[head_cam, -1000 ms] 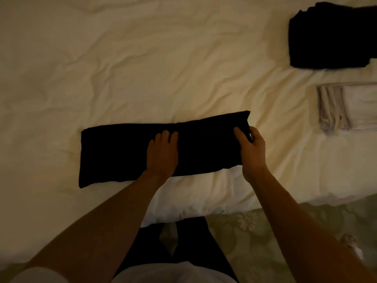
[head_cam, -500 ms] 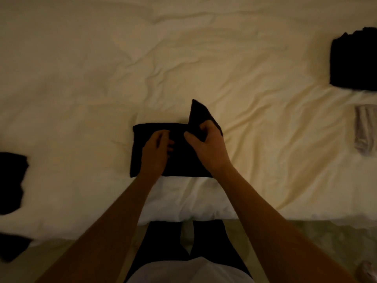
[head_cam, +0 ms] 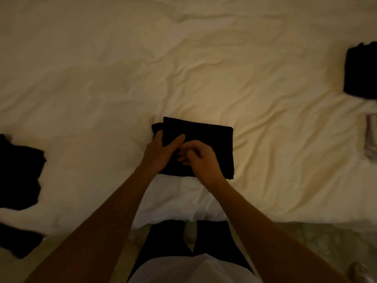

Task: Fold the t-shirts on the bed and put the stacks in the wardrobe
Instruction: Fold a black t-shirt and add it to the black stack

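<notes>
A black t-shirt [head_cam: 206, 137] lies folded into a small rectangle on the cream bed [head_cam: 204, 68], near its front edge. My left hand [head_cam: 161, 153] grips the shirt's left edge, with the thumb lying across the top. Just beside it, my right hand [head_cam: 201, 162] hovers over the shirt's lower middle with its fingers loosely curled and nothing visibly in them. At the far right edge sit a stack of folded black shirts [head_cam: 361, 72] and, below it, a stack of folded pale shirts [head_cam: 371, 137].
Loose black garments [head_cam: 18, 174] lie on the bed at the left edge, with more black cloth [head_cam: 16, 240] lower down. Patterned carpet [head_cam: 326, 242] shows below the bed's front edge on the right.
The long black strip has been folded over from the right into a compact rectangle. My right hand has let go of the raised flap, which now lies flat. The view shifted left.
</notes>
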Available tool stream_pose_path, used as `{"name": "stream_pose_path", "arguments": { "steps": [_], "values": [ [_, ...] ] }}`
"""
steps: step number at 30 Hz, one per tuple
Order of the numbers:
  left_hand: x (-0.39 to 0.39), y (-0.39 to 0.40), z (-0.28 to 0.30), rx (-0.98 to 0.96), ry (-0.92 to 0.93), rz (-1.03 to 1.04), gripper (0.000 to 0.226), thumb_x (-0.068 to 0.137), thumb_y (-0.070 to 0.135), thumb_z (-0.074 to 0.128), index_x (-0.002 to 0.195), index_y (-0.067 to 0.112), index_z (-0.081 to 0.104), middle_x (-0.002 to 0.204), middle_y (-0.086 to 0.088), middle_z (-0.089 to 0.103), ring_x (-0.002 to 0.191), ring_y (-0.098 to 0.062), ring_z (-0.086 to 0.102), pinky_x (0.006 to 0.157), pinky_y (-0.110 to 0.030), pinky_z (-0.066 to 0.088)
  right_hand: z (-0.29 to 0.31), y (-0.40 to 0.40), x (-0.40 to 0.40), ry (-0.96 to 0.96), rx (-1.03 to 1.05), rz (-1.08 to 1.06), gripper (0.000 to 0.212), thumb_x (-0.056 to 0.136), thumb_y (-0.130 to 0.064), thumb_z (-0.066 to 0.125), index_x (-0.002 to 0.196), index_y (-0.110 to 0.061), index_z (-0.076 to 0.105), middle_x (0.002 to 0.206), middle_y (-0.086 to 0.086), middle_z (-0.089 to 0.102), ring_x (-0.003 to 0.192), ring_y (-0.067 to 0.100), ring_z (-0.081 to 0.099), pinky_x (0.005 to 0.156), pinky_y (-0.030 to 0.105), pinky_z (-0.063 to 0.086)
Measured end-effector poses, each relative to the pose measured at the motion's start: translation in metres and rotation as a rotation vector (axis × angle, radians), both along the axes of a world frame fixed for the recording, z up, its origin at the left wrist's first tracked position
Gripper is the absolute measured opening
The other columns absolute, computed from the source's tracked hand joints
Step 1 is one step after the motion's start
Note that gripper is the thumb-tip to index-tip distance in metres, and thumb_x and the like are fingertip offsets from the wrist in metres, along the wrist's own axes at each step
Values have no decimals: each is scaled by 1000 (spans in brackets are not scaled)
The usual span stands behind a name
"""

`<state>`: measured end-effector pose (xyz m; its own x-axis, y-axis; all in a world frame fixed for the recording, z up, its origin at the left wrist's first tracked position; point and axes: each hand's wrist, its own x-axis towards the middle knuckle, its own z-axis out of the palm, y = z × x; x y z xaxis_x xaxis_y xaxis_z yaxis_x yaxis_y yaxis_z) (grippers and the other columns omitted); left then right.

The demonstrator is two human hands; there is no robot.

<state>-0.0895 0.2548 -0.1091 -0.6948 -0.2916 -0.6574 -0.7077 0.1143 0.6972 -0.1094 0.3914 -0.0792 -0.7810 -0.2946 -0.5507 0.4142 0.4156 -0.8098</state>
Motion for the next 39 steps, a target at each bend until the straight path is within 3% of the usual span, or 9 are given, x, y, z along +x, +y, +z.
{"name": "stream_pose_path", "arguments": {
  "steps": [4, 8, 11, 17, 22, 26, 29, 31, 39],
  "values": [
    [-7, 8, -6, -97, 59, -59, 62, 96, 36, 61, 149, 18, 35, 139, -6, 53, 125, -24, 52, 94, -26, 39, -10, 54, -14, 317, 315, -221, 18, 93, -3, 51, 104, -10, 64, 92, 4, 66, 76, 15, 64, 72, 34, 55],
    [-3, 3, -3, -136, 100, -6, 51, 102, 29, 51, 150, 20, 36, 140, -3, 53, 124, -20, 52, 89, -20, 35, -29, 82, -23, 334, 596, -85, 40, 97, -27, 58, 132, -10, 51, 126, 12, 53, 108, 25, 58, 85, 38, 52],
    [8, -3, -7, -162, 71, -12, 52, 104, 29, 47, 153, 21, 31, 142, -3, 52, 127, -22, 52, 94, -22, 36, -40, 80, -27, 126, 516, -50, 60, 95, -40, 59, 143, -10, 38, 136, 13, 49, 118, 28, 56, 95, 44, 51],
    [17, -8, -36, -372, 73, 14, 41, 103, 25, 46, 139, 8, 42, 117, -18, 64, 103, -37, 62, 90, -52, 51, -51, 72, -31, -168, 265, -278, 55, 91, -44, 64, 130, -11, 43, 120, 5, 59, 103, 21, 62, 89, 38, 56],
    [20, -13, -47, -474, -7, 78, 46, 92, 27, 64, 125, -4, 53, 118, -24, 56, 111, -40, 53, 94, -47, 45, -58, 74, -33, -221, 223, -313, 39, 93, -42, 63, 113, -11, 51, 110, 8, 62, 98, 23, 65, 87, 43, 57],
    [9, -17, -31, -119, -97, 182, 65, 86, 48, 71, 137, 16, 48, 124, 0, 58, 108, -21, 59, 95, -39, 50, -56, 74, -38, -240, 214, -317, 30, 96, -32, 61, 113, -11, 49, 110, 10, 62, 100, 26, 64, 90, 46, 56],
    [1, -23, -19, 289, -176, 245, 41, 82, 42, 76, 114, 17, 67, 110, -5, 73, 93, -23, 72, 81, -33, 58, -50, 76, -40, -230, 187, -331, 25, 97, -27, 59, 114, -12, 49, 111, 10, 62, 99, 26, 64, 90, 46, 56],
    [-1, -25, -9, 433, -192, 247, 42, 82, 39, 76, 113, 11, 69, 103, -10, 75, 91, -25, 74, 74, -31, 59, -40, 80, -41, -198, 165, -335, 24, 98, -26, 58, 114, -11, 50, 110, 9, 63, 97, 24, 65, 87, 41, 57],
    [-36, 11, 53, 389, 77, 69, 34, 89, 41, 70, 119, 26, 67, 109, 2, 74, 99, -19, 72, 89, -36, 56, 44, 122, -59, -48, 84, -466, 22, 97, -24, 60, 110, -7, 56, 105, 11, 67, 93, 25, 69, 79, 40, 60]
  ]
}}
